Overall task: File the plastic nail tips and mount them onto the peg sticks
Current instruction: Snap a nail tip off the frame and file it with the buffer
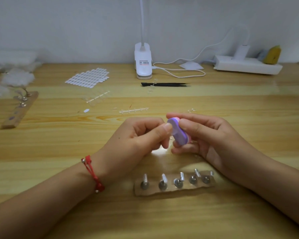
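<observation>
**Both hands meet at the file, above the near peg strip**

Your right hand (202, 135) grasps the file (179, 133), a purple and pink block, with the thumb on its near side and the fingers (181, 149) curled round it. Your left hand (141, 135) has thumb and forefinger pinched together and pressed on the file's purple face. I cannot tell what is between them; any nail tip there is hidden. Both hands sit at the table's (231, 104) middle, raised off it.

Just near of your hands lies a cardboard strip (174, 191) carrying five pegs (162, 181) in a row, each with a pale top. Your right wrist stands close over its right end.

Beyond the hands lie two clear sprues: one (134, 110) just far of your left hand, the other (97, 97) farther left, with clear tips on it. One loose white oval (86, 110) lies between them.

At the far left, a second strip (19, 111) holds more pegs, too blurred to count, with clear bags (16, 73) behind it.

Farther back, from left to right:
- one sheet of white tabs (88, 77)
- one pair of black tweezers (166, 84)
- one white clip lamp (143, 61)
- the lamp's cable (179, 71)
- one power strip (247, 65)

A red bracelet (93, 173) circles your left wrist.
</observation>
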